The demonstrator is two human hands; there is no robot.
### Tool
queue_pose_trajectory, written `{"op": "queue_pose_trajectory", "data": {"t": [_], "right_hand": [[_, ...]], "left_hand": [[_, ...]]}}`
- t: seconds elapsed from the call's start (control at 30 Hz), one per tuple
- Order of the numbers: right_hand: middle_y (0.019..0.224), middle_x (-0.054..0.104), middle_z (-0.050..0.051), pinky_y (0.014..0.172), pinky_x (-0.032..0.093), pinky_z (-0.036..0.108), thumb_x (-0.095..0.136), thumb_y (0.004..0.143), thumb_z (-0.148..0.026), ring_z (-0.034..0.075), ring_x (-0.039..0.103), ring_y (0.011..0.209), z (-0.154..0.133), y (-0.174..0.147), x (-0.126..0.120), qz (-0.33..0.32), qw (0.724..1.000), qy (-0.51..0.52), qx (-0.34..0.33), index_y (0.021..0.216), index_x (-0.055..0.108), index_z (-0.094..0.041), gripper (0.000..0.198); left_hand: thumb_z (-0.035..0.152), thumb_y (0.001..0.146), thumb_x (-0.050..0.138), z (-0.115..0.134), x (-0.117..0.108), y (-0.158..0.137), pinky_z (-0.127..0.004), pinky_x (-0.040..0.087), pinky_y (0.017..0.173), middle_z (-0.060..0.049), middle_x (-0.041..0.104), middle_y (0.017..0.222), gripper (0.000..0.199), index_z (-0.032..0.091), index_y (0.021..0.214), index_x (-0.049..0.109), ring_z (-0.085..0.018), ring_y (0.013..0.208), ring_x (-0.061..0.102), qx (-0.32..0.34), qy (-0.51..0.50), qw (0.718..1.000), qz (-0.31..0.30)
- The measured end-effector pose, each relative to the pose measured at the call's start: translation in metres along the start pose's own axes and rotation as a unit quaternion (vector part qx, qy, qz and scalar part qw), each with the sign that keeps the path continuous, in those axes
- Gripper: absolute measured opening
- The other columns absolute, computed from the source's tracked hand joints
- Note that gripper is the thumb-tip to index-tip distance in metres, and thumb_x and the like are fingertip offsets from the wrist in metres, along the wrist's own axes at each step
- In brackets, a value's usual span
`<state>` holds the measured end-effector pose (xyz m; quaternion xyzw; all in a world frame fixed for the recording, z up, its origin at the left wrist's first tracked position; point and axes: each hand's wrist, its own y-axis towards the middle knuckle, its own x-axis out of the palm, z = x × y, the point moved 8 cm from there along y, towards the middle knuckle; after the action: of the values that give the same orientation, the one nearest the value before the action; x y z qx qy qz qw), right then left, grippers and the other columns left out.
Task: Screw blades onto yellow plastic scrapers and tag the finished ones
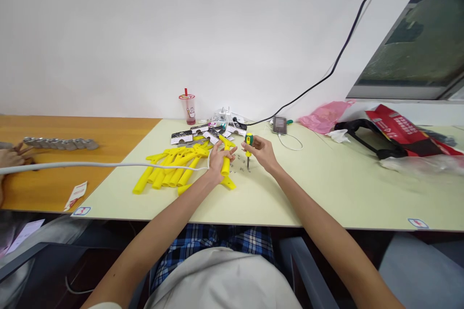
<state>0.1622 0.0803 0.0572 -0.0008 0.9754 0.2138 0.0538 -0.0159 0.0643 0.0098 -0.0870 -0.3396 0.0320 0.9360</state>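
Note:
My left hand (218, 160) is closed around a yellow plastic handle (225, 166) with a forked top, held just above the table. In my right hand (264, 152) is a screwdriver (249, 139) with a green and yellow grip, its shaft pointing down. The tip is among small metal screws (239, 169) scattered on the tabletop; whether it touches one I cannot tell. Left of my left hand lies a row of several more yellow handles (170, 166). Another yellow piece (228, 183) lies partly hidden under my left wrist.
Behind the handles lie black-and-white cards (181, 136) and a drink cup (187, 108). A white cable (108, 164) crosses from the left to my left wrist. At right are a small grey device (280, 124), a pink bag (326, 115) and a red package (398, 130). Another person's hand (10, 157) is far left.

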Motion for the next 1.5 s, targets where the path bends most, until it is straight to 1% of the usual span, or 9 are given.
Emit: {"op": "queue_pose_trajectory", "data": {"t": [0.2,0.3,0.4,0.53,0.67,0.8,1.0,1.2,1.5], "right_hand": [[0.079,0.07,0.0,0.068,0.062,0.036,0.096,0.073,-0.071,0.023,0.074,0.076,-0.005,0.0,-0.006,0.032,0.999,0.039,-0.019,0.083,0.071,-0.025,0.053],[0.084,0.073,0.001,0.074,0.063,0.037,0.096,0.074,-0.07,0.022,0.074,0.077,-0.007,0.001,-0.015,0.071,0.995,0.061,-0.017,0.088,0.075,-0.025,0.052],[0.088,0.075,0.002,0.074,0.062,0.035,0.097,0.074,-0.067,0.021,0.076,0.078,-0.005,0.003,-0.027,0.123,0.989,0.08,-0.001,0.091,0.076,-0.023,0.051],[0.094,0.079,0.003,0.077,0.063,0.034,0.096,0.078,-0.063,0.021,0.078,0.085,0.0,0.006,-0.038,0.162,0.978,0.131,0.014,0.092,0.074,-0.023,0.047],[0.096,0.08,0.003,0.078,0.065,0.034,0.096,0.077,-0.06,0.021,0.078,0.09,0.001,0.007,-0.037,0.163,0.969,0.185,0.02,0.093,0.074,-0.023,0.046],[0.097,0.081,0.004,0.082,0.066,0.034,0.096,0.077,-0.061,0.021,0.078,0.092,0.0,0.005,-0.031,0.146,0.972,0.184,0.026,0.094,0.074,-0.023,0.047],[0.098,0.08,0.003,0.085,0.067,0.037,0.095,0.078,-0.065,0.021,0.079,0.091,0.002,0.005,-0.027,0.127,0.977,0.172,0.022,0.094,0.074,-0.024,0.048],[0.096,0.079,0.003,0.083,0.067,0.037,0.097,0.076,-0.063,0.021,0.078,0.089,-0.001,0.004,-0.026,0.13,0.978,0.163,0.025,0.092,0.074,-0.024,0.048],[0.094,0.08,0.003,0.082,0.066,0.034,0.095,0.079,-0.06,0.021,0.079,0.09,0.0,0.004,-0.032,0.147,0.974,0.169,0.015,0.092,0.072,-0.024,0.044]], "left_hand": [[-0.007,0.056,0.061,0.0,0.001,-0.002,-0.021,0.055,0.067,-0.013,0.07,0.129,0.099,0.027,0.149,0.051,-0.028,0.122,0.079,-0.005,0.008,1.0,-0.008],[-0.006,0.056,0.062,-0.002,0.001,-0.001,-0.022,0.056,0.071,-0.011,0.072,0.13,0.099,0.028,0.148,0.052,-0.028,0.121,0.079,-0.012,0.014,1.0,-0.016],[-0.006,0.055,0.063,-0.006,0.003,0.0,-0.023,0.057,0.073,-0.011,0.074,0.13,0.097,0.028,0.147,0.054,-0.027,0.119,0.08,-0.02,0.022,0.999,-0.032],[-0.008,0.054,0.061,-0.013,0.004,0.001,-0.025,0.06,0.083,-0.01,0.076,0.129,0.096,0.028,0.143,0.057,-0.024,0.118,0.079,-0.042,0.024,0.998,-0.05],[-0.01,0.053,0.062,-0.017,0.005,0.0,-0.029,0.062,0.093,-0.01,0.078,0.121,0.097,0.026,0.144,0.056,-0.024,0.119,0.078,-0.058,0.019,0.997,-0.054],[-0.01,0.053,0.062,-0.019,0.008,0.0,-0.035,0.065,0.1,-0.009,0.078,0.118,0.094,0.025,0.141,0.057,-0.025,0.116,0.079,-0.069,0.011,0.996,-0.061],[-0.01,0.054,0.062,-0.022,0.009,0.001,-0.038,0.066,0.102,-0.009,0.079,0.115,0.095,0.025,0.142,0.055,-0.027,0.118,0.079,-0.083,-0.008,0.994,-0.068],[-0.008,0.05,0.062,-0.024,0.014,0.004,-0.039,0.063,0.109,-0.011,0.079,0.125,0.097,0.024,0.141,0.056,-0.029,0.126,0.078,-0.071,-0.021,0.991,-0.11],[-0.008,0.05,0.062,-0.024,0.016,0.001,-0.038,0.064,0.108,-0.012,0.08,0.124,0.097,0.023,0.141,0.056,-0.028,0.123,0.079,-0.074,-0.024,0.99,-0.118]]}}
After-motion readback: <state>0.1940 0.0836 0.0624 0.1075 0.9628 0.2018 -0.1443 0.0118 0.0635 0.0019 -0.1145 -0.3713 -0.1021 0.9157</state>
